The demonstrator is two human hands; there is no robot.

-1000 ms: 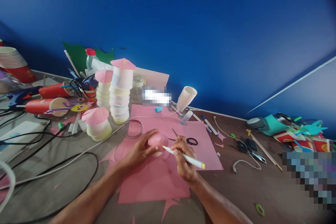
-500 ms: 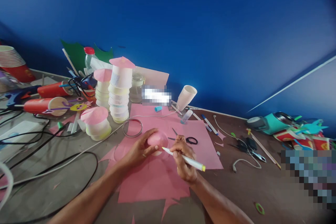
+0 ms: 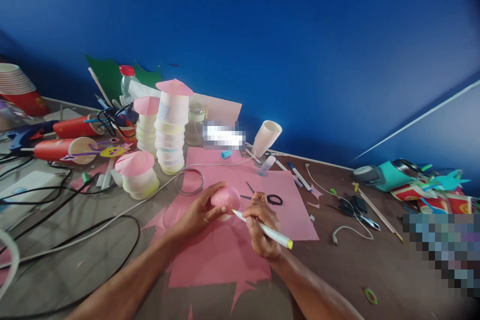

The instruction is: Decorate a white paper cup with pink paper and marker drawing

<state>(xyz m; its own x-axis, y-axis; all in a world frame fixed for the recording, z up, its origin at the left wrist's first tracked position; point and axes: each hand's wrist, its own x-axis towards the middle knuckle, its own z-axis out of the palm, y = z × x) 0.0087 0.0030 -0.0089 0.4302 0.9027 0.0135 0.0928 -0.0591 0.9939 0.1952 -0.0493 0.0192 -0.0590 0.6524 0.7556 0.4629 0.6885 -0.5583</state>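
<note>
My left hand [image 3: 205, 208] is closed around a small paper cup with a pink cone-shaped paper roof [image 3: 225, 199]; the thumb presses on the roof, and most of the white cup below is hidden. In my right hand [image 3: 261, 225] is a white marker [image 3: 275, 235] with a yellow end, gripped like a pen. Its yellow tip is at the roof's lower right edge; I cannot tell if it touches. Under both hands lies pink paper [image 3: 221, 265]. Black-handled scissors [image 3: 273, 199] rest on it just beyond my right hand.
Stacked paper-cup towers with pink roofs [image 3: 170, 125] stand at left, beside a shorter roofed one [image 3: 137, 175]. Behind are a glass jar [image 3: 195, 125] and nested white cups [image 3: 267, 139]. Cables [image 3: 101, 222] cross the left side. A teal bottle [image 3: 392, 176] lies at right against the blue wall [image 3: 300, 50].
Almost nothing differs. The marker's rear end has dipped very slightly, and the whole view has shifted a touch; both hands keep their holds.
</note>
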